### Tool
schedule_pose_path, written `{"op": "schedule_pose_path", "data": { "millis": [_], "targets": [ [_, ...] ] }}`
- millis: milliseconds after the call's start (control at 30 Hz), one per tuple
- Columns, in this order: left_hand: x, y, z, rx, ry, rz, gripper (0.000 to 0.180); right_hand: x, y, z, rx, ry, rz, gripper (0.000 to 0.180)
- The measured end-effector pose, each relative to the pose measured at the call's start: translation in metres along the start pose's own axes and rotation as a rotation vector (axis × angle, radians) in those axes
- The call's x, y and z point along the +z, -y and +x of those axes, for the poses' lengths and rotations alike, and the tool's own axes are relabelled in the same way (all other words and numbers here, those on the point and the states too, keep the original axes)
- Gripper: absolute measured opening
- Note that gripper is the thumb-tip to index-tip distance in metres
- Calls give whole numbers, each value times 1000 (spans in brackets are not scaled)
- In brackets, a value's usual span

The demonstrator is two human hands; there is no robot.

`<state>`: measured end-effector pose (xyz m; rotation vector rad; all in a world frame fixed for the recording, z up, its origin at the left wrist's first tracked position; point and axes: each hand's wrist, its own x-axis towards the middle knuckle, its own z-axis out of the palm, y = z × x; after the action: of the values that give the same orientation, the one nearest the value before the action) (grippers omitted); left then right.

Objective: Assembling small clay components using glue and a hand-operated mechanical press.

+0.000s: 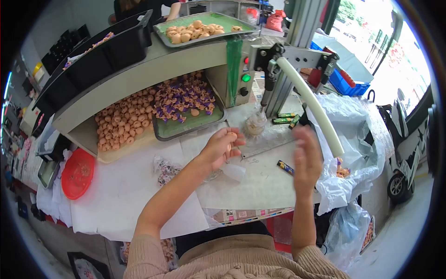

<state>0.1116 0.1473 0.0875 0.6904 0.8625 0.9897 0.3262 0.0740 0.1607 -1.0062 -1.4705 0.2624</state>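
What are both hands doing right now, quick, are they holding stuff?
Left hand: partly curled; can't tell whether it holds something small.
Right hand: open, blurred, nothing seen in it.

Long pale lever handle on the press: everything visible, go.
The lever handle is off-white, smooth, gently curved, seemingly plastic or rubber. Its upper end meets a dark metal linkage on the upright column; it slopes down rightward to a free lower end, seen against the crumpled white sheet. The right hand shows left of it, a gap between; no hand grips it.
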Motion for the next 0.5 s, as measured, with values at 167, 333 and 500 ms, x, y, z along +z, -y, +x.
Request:
{"op": "schedule_pose_path", "data": {
  "millis": [167,333,500],
  "targets": [
    [-27,6,-66,-41,112,-194,27,62,-40,-69,17,448,-161,31],
    [-54,31,-120,-16,40,-287,34,98,-53,-92,125,624,-236,36],
    [-91,57,-143,37,3,-480,38,107,-45,-107,271,590,-87,35]
  ]
}}
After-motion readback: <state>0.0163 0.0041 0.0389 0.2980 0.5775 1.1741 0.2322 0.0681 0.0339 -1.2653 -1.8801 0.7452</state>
